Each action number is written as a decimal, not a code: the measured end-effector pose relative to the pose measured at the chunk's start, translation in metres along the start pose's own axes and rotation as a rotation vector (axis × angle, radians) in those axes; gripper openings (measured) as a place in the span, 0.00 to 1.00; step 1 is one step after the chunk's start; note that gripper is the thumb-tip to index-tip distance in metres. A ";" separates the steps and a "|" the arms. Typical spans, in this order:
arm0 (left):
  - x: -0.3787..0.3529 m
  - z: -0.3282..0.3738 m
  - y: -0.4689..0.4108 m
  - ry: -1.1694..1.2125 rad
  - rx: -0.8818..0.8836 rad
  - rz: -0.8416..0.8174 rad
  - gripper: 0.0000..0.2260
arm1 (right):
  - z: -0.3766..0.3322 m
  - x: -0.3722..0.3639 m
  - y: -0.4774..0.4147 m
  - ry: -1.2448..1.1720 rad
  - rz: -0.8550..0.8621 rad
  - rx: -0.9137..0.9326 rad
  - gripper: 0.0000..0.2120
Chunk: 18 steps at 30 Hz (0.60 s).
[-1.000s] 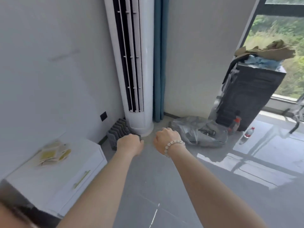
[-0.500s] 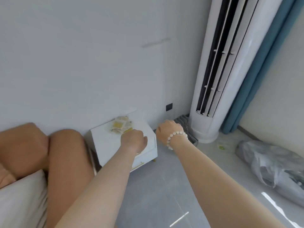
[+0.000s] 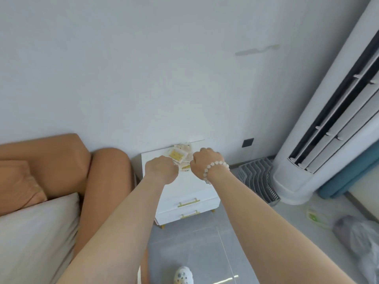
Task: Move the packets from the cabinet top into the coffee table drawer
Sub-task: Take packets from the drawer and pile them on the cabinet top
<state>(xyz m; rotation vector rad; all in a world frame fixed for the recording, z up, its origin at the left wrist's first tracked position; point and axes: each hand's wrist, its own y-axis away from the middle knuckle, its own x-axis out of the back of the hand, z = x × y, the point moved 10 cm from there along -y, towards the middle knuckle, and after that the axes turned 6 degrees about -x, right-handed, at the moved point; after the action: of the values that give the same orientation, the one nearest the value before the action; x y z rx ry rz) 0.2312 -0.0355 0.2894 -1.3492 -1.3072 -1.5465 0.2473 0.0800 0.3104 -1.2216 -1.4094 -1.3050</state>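
Yellow-and-white packets [image 3: 180,157] lie heaped at the back of the white cabinet [image 3: 184,187], now centred in view after the turn from the window. Left hand [image 3: 161,170] and right hand [image 3: 205,160] hover curled, each grip empty; pickup comes next.

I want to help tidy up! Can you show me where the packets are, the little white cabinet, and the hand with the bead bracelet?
packets [image 3: 178,155]: head view, on the yellow face of the top packet.
white cabinet [image 3: 190,186]: head view, on its bare top, near the front edge.
right hand [image 3: 205,160]: head view, on the back of the curled hand, above the bracelet.
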 end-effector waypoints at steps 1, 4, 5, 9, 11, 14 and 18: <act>0.004 -0.007 -0.012 0.011 0.000 0.002 0.17 | -0.004 0.002 -0.014 -0.001 0.000 0.004 0.18; 0.016 -0.032 -0.049 0.048 0.023 0.016 0.16 | -0.017 0.008 -0.057 -0.017 -0.006 0.004 0.18; 0.018 -0.040 -0.060 0.064 0.034 0.023 0.16 | -0.021 0.008 -0.071 -0.025 -0.008 0.001 0.18; 0.009 -0.066 -0.102 0.090 0.049 0.008 0.16 | -0.034 -0.002 -0.119 -0.037 -0.030 -0.013 0.18; -0.003 -0.071 -0.119 0.084 0.044 -0.027 0.16 | -0.034 -0.013 -0.135 -0.032 -0.057 -0.025 0.18; -0.019 -0.071 -0.142 0.066 0.010 -0.065 0.16 | -0.023 -0.026 -0.154 -0.020 -0.097 -0.056 0.17; -0.032 -0.070 -0.178 0.053 -0.020 -0.099 0.15 | -0.005 -0.035 -0.188 0.006 -0.110 -0.092 0.18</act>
<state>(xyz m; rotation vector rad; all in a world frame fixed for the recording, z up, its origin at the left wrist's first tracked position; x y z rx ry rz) 0.0525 -0.0618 0.2187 -1.2635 -1.3470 -1.6549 0.0683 0.0739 0.2440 -1.2136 -1.4436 -1.4624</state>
